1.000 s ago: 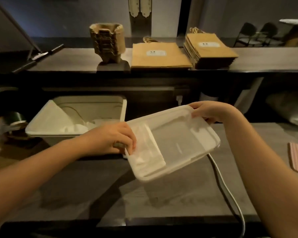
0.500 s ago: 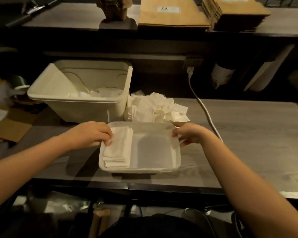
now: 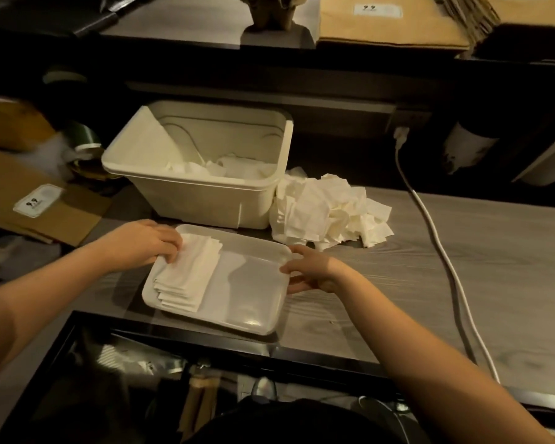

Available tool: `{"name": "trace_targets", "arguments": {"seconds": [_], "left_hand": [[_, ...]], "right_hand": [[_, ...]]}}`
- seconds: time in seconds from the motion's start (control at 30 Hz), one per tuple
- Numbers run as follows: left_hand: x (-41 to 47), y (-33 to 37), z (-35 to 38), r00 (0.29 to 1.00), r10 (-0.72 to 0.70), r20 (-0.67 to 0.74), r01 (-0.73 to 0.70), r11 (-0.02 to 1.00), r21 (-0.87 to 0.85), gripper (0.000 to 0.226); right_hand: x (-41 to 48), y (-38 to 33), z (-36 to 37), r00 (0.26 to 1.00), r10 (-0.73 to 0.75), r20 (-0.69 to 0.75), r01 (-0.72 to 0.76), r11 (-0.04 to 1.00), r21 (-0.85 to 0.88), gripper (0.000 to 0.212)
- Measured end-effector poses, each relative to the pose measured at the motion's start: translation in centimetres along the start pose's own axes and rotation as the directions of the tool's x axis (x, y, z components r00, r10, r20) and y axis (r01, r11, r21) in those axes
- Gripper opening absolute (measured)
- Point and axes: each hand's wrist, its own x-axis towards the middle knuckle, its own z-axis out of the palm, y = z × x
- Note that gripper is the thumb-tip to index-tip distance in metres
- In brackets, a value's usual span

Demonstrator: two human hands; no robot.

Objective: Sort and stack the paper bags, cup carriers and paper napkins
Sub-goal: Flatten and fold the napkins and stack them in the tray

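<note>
One stack of folded napkins (image 3: 189, 274), lying in the left end of the shallow tray (image 3: 257, 328), now down flat on the counter (image 3: 398, 283) just in front of the bin (image 3: 205, 193), no longer tilted in the air as a second ago. Left hand (image 3: 148, 245) curled over the tray's far-left corner, fingertips on the stack; right hand (image 3: 311, 270) pinching the right rim. Loose napkins (image 3: 321, 216) heaped beside the bin, probably next for stacking.
</note>
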Motion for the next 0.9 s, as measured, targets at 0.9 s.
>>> {"name": "trace_targets", "arguments": {"seconds": [0.9], "left_hand": [[3.1,-9.9,0.3,0.872,-0.084,0.482,-0.004,0.984,0.179,0.012]], "right_hand": [[5.5,-4.1,4.6,0.951,-0.123,-0.283,0.164,0.978,0.126,0.028]]}}
